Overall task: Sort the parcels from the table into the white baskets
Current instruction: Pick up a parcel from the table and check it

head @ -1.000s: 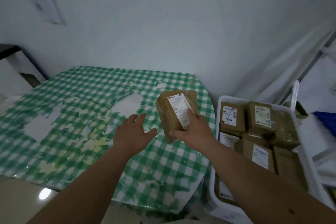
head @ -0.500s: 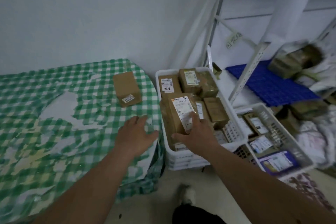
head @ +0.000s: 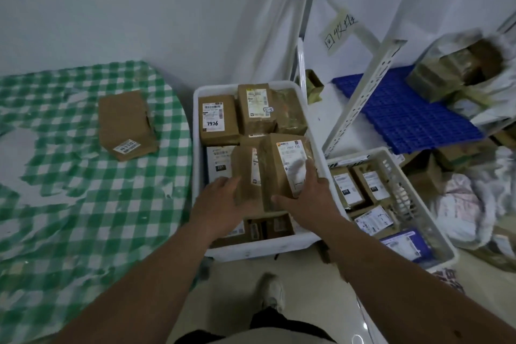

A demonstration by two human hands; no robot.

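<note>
Our right hand [head: 310, 198] pinches the labelled parcel [head: 284, 167] over the white basket [head: 265, 246], while our left hand [head: 220, 204] holds a neighbouring box [head: 245, 173] aside, probably making room. One parcel [head: 125, 124] waits on the tabletop [head: 83, 204].

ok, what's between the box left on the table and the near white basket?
Head view: only bare green-checked tablecloth up to the table edge, between the box and the basket; the two stay apart.

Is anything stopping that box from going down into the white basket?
Yes. The basket is already full, and the upright box the left hand holds is beside the right hand's parcel.
</note>
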